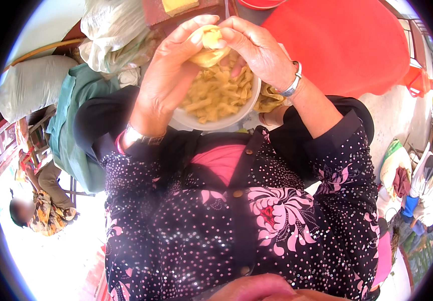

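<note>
Above a white bowl (236, 120), my two hands hold a soft, pale yellow, folded piece (210, 42) between them. The fingers of my left hand (169, 65) are curled against its left side. My right hand (256, 50) pinches its right side with thumb and forefinger, the other fingers bent below. Several yellow, strip-like pieces (214, 95) fill the bowl, slightly blurred; their kind I cannot make out. A metal band sits on each wrist.
A big red round surface (342, 45) lies to the right. At the upper left are white plastic bags (113, 30) and green cloth (76, 120). Brownish-yellow scraps (271, 98) lie beside the bowl. Another person (51, 200) is far left; a yellow block (179, 5) lies ahead.
</note>
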### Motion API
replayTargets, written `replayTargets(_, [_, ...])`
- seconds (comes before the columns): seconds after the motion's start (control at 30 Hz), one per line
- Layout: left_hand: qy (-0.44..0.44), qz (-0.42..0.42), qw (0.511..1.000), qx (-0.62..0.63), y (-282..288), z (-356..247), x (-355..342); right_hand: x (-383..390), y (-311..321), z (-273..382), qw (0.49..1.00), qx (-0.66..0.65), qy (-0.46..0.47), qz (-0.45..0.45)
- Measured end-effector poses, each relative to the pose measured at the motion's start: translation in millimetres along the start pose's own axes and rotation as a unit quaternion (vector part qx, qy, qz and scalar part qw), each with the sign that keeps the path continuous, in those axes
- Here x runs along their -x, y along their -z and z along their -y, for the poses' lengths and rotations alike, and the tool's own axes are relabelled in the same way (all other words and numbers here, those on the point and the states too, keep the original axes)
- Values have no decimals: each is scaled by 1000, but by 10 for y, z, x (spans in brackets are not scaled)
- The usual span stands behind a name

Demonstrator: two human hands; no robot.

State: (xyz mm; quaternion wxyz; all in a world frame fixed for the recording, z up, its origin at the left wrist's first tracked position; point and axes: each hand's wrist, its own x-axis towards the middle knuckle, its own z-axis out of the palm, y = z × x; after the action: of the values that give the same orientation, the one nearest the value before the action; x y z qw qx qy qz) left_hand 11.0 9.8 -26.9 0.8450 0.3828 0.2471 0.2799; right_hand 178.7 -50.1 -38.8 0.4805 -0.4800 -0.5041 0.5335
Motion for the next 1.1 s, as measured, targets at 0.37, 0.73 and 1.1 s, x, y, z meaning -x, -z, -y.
replayTargets(0.37, [-182, -21, 852, -490, 17, 104, -35, 53, -43, -77, 997, -60, -32, -34])
replayTargets(0.73, [-107, -109, 919, -362, -57, 126, -54, 49, -113, 49, 994, 47, -77, -62])
replayTargets(1.1, [63, 26, 998, -7, 19, -27, -54, 36, -32, -194, 995, -10, 30, -98])
